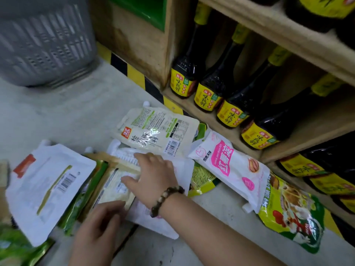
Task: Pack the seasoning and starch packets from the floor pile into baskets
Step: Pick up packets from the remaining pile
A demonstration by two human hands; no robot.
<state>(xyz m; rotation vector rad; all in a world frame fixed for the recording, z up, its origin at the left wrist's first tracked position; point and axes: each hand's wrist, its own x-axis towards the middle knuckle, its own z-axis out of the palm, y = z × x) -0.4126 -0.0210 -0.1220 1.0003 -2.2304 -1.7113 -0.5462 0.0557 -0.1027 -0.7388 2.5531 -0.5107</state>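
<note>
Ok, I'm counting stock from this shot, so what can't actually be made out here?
All in the head view:
grey basket: motion-blurred, cut by the top and left edges; contents unseen.
cream packet: partly covered by the right hand and left hand; label unreadable.
left hand's grip: fingertips blurred, unclear.
white packet: print blurred.
green packets: cut by the bottom-left corner.

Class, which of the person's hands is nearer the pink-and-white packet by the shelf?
Right. The right hand lies just left of the pink-and-white packet; the left hand is farther off, down and left.
</note>
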